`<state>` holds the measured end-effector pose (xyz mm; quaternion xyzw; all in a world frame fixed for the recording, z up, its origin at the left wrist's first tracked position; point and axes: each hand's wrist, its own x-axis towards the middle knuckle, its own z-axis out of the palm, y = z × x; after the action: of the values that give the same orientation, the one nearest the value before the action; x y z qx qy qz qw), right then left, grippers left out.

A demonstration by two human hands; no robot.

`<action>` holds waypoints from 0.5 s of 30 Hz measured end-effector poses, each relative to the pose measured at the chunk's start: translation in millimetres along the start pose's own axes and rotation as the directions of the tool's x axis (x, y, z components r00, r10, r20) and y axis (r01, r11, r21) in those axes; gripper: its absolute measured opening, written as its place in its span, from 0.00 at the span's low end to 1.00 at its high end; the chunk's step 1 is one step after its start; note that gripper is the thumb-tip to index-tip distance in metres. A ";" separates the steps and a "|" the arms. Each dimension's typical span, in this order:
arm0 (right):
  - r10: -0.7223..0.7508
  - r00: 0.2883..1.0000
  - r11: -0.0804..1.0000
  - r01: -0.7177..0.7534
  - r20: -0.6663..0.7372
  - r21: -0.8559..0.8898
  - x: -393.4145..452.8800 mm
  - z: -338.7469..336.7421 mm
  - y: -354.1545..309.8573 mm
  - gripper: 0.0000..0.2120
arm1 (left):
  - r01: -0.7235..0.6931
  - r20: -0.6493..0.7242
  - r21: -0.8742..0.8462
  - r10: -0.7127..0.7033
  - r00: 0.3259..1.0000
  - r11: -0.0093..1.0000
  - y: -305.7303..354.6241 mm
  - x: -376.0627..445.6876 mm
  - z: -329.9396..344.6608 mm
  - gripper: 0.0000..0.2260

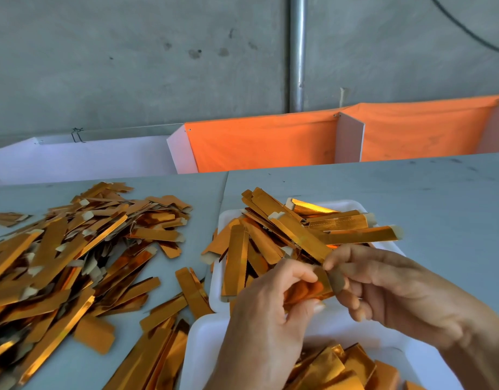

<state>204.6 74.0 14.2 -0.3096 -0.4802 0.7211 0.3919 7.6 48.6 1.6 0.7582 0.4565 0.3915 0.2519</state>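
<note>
A gold carton point(301, 237) is held btwn both hands, low over the white tray point(216, 291), w/ its far end angled up-left above the other cartons heaped there. The L hand point(271, 311) is curled round the near end, thumb vs. fingers. The R hand point(397, 291) is angled in from the right, wrist bent, fingertips point(331, 263) pinched on the carton's end flap. A pile of flat blanks point(74, 249) is seen at left on the table point(411, 192).
</note>
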 end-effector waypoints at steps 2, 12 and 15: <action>0.016 1.000 1.000 -0.016 -0.002 0.026 0.8 0.1 1.9 0.20 | -0.003 -0.002 0.017 0.003 1.000 1.000 -1.4 -0.4 0.5 0.15; 0.095 0.993 0.990 -0.102 -0.075 -0.096 4.3 6.2 3.3 0.09 | 0.037 0.046 0.020 -0.038 0.998 0.999 -2.5 0.1 3.3 0.14; 0.103 0.992 0.988 -0.110 -0.075 -0.108 3.1 5.1 1.2 0.08 | 0.046 0.061 0.012 -0.047 0.997 0.999 -1.9 0.2 2.9 0.15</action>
<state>198.5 74.1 14.7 -0.3810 -0.4888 0.7018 0.3512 9.1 49.6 -1.4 0.7602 0.4682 0.3599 0.2709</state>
